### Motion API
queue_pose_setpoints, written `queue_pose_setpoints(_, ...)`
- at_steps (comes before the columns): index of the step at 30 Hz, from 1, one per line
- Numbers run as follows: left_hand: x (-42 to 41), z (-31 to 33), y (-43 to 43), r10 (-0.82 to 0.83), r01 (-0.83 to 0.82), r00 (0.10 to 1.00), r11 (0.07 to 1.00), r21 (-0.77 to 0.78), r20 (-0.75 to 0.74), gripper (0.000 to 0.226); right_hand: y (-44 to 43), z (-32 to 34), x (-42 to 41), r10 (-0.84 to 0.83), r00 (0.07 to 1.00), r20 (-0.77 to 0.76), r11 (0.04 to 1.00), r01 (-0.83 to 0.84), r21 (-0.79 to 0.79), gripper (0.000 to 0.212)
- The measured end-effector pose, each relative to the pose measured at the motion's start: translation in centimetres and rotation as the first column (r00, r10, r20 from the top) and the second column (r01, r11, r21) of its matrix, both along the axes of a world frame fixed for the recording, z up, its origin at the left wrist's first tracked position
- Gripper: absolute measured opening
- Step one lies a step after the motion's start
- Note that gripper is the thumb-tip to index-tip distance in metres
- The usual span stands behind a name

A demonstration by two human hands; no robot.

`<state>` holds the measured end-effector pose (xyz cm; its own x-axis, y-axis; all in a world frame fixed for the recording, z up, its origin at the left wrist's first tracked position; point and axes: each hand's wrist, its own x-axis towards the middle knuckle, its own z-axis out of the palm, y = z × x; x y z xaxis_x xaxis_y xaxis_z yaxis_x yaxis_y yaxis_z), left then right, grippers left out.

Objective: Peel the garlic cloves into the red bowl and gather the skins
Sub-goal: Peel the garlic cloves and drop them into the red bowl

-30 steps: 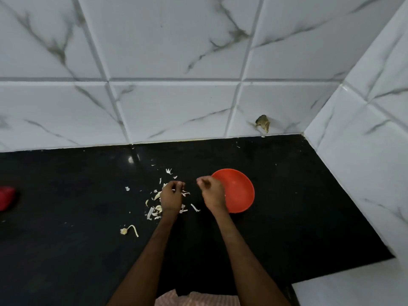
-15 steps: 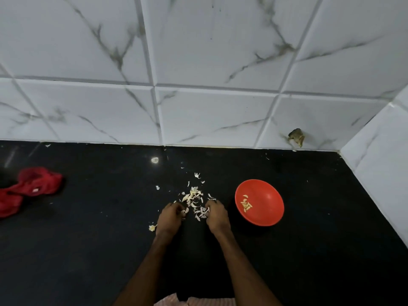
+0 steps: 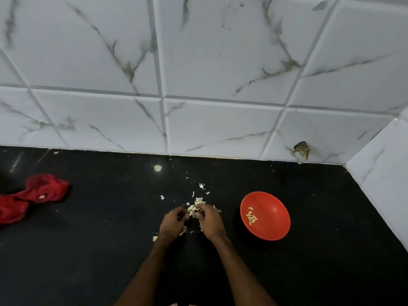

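Middle of the tabletop (image 3: 99, 250), toward its back edge: left hand (image 3: 173, 221) and right hand (image 3: 209, 219) meet fingertip to fingertip over the heap of skins (image 3: 199, 200).
Grip: both hands curl their fingers and pinch one pale garlic piece (image 3: 191, 210) between them; whether it is a clove or bare skin I cannot tell.
Red bowl (image 3: 272, 230): just right of the right hand and apart from it, with a few peeled cloves (image 3: 251, 216) inside.
Just changed: half a second ago the hands sat apart on either side of the heap; now they have closed on one piece.
Meaning: probably a fresh clove is being stripped, so peeling goes on and gathering is not begun.
One second ago: the right hand was at the bowl's rim; it is back at the heap.
Loose skins: scattered round the hands, with one stray bit (image 3: 155, 238) by the left wrist.
Red cloth (image 3: 35, 195): left edge, well apart.
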<state>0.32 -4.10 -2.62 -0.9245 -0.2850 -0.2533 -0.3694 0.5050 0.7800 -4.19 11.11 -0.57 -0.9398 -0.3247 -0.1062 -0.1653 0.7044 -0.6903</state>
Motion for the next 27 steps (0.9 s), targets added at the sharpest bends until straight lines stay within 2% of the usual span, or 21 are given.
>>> queue_pose_setpoints(2,-0.1,0.4,0.1,-0.019,0.02,0.999,0.999,0.039,-0.041,0.016,-0.6,0.4,-0.3,-0.029,0.998,0.056,0.992,0.035,-0.124,0.023)
queue_pose_setpoints(8,-0.4,1.1,0.2,-0.037,0.043,0.997,0.995,0.095,-0.061,0.017,-1.0,0.8,-0.6,-0.09,0.982,0.167,0.952,0.134,-0.275,0.017)
queue_pose_setpoints(10,-0.6,1.6,0.5,-0.071,0.072,0.997,0.997,0.036,-0.033,0.015,-0.9,0.7,-0.8,-0.109,0.98,0.168,0.949,0.152,-0.275,0.011)
queue_pose_setpoints(14,-0.8,2.7,1.3,-0.176,0.178,0.984,0.968,-0.178,0.026,0.024,-0.6,1.0,-1.1,-0.119,0.98,0.158,0.951,0.158,-0.267,0.003)
queue_pose_setpoints(18,-0.9,2.9,1.6,-0.116,0.116,0.993,0.974,-0.195,0.011,0.024,-0.8,1.8,-1.6,-0.089,0.986,0.14,0.954,0.125,-0.273,0.011)
queue_pose_setpoints(23,-0.9,3.0,2.1,-0.072,0.07,0.997,0.977,-0.201,0.001,0.026,-1.2,2.0,-1.7,-0.152,0.971,0.184,0.956,0.192,-0.22,0.007)
queue_pose_setpoints(27,-0.8,3.1,2.2,-0.068,0.065,0.998,0.97,-0.233,-0.002,0.027,-1.6,2.7,-1.8,-0.174,0.951,0.257,0.943,0.236,-0.233,0.014)
